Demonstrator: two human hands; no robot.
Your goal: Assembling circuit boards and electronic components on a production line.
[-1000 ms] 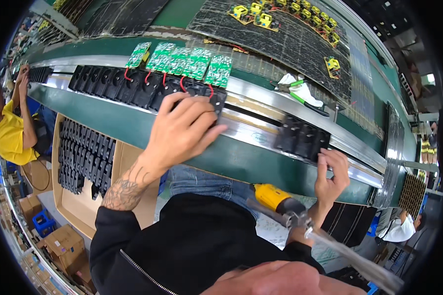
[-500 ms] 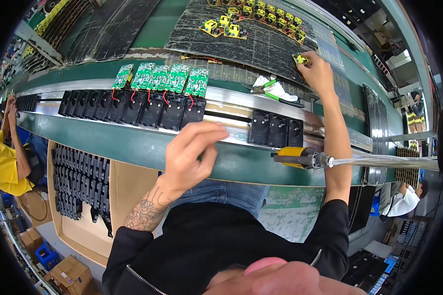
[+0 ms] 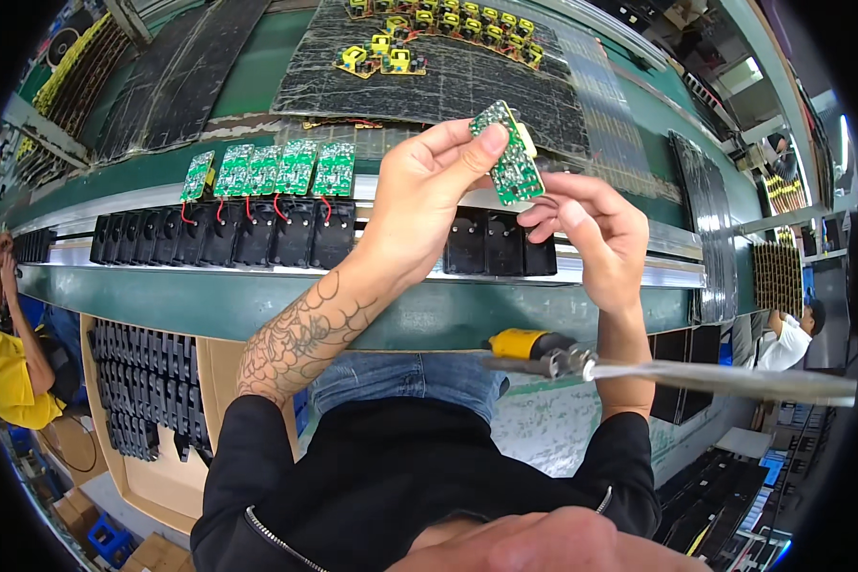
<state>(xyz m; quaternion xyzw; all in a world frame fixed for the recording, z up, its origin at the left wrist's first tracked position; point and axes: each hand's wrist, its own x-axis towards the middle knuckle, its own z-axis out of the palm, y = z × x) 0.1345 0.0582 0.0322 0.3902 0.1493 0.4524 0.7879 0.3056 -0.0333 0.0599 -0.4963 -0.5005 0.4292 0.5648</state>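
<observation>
My left hand (image 3: 419,195) grips a green circuit board (image 3: 510,157) between thumb and fingers, above the rail. The soldered side faces up, and a bit of a yellow part shows at its right edge. My right hand (image 3: 605,229) is at the board's lower end, fingers loosely bent and thumb apart; whether it touches the board is hard to tell. Below the hands sit a few black plastic housings (image 3: 500,243) in the rail. To the left runs a longer row of black housings (image 3: 248,234), with several green boards (image 3: 281,167) joined to some by red wires.
Boards with yellow parts (image 3: 381,59) lie on a dark mat (image 3: 324,86) at the back. A yellow power screwdriver (image 3: 529,345) hangs before me at right. Black parts fill a cardboard box (image 3: 210,381) at lower left. A person in yellow (image 3: 19,367) sits far left.
My right hand has come back from the mat's right side, where it held a board with a yellow part. My left hand has risen and now grips that board. The view has shifted slightly.
</observation>
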